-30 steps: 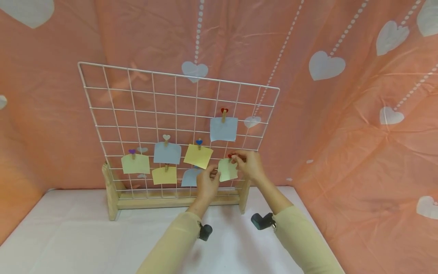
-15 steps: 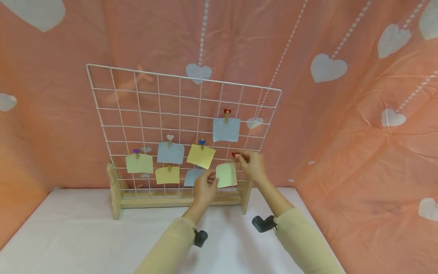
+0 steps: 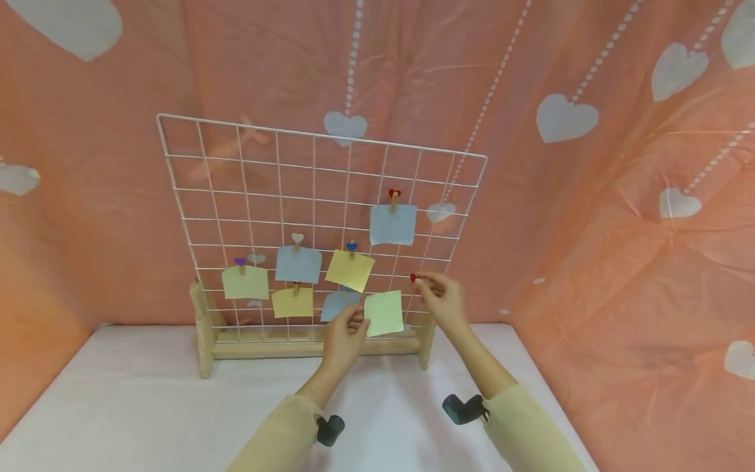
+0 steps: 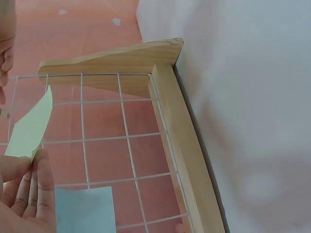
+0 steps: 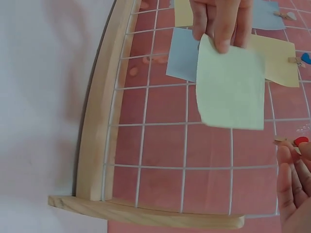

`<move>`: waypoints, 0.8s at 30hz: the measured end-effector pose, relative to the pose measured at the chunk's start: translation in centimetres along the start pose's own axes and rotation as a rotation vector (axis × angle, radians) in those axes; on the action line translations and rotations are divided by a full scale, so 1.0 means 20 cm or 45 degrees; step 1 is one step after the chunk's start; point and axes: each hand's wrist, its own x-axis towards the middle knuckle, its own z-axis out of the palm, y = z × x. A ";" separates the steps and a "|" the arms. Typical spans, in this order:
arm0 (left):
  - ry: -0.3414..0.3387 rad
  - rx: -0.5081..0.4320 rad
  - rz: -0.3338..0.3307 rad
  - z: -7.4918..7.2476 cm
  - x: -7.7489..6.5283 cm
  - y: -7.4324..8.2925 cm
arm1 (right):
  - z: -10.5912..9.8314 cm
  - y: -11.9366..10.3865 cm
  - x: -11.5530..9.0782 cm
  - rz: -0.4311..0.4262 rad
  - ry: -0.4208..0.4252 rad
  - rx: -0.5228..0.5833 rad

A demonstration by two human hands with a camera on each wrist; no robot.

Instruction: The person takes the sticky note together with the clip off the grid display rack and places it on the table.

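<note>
My left hand (image 3: pixel 344 337) pinches a pale green sticky note (image 3: pixel 384 313) by its left edge, in front of the white wire grid (image 3: pixel 295 216). In the right wrist view the note (image 5: pixel 231 87) hangs from the thumb and fingers, apart from the wires. To its right, my right hand (image 3: pixel 444 301) pinches a small wooden clothespin with a red heart (image 3: pixel 413 278) between thumb and fingertips. The same red heart (image 5: pixel 301 141) shows at the right edge of the right wrist view, with the wooden end sticking out past the fingers.
Blue, yellow and green notes hang on the grid by heart clothespins, among them a blue note (image 3: pixel 392 225) high on the right and a yellow note (image 3: pixel 350 269). A wooden stand (image 3: pixel 265 349) carries the grid on a white-covered table (image 3: pixel 141 406). A pink curtain (image 3: pixel 248 59) hangs behind.
The green note has come off the grid, moving down and toward me in my left hand. My right hand has drawn the red-heart clothespin away from the note, slightly right and down.
</note>
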 end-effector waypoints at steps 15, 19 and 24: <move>0.010 0.116 -0.016 -0.23 -0.09 -0.12 | -0.06 0.08 -0.12 0.083 -0.003 -0.009; 0.029 0.146 -0.045 -0.30 -0.11 -0.15 | -0.05 0.09 -0.14 0.139 -0.018 0.007; 0.054 0.197 -0.062 -0.37 -0.12 -0.15 | -0.05 0.04 -0.18 0.185 -0.028 0.019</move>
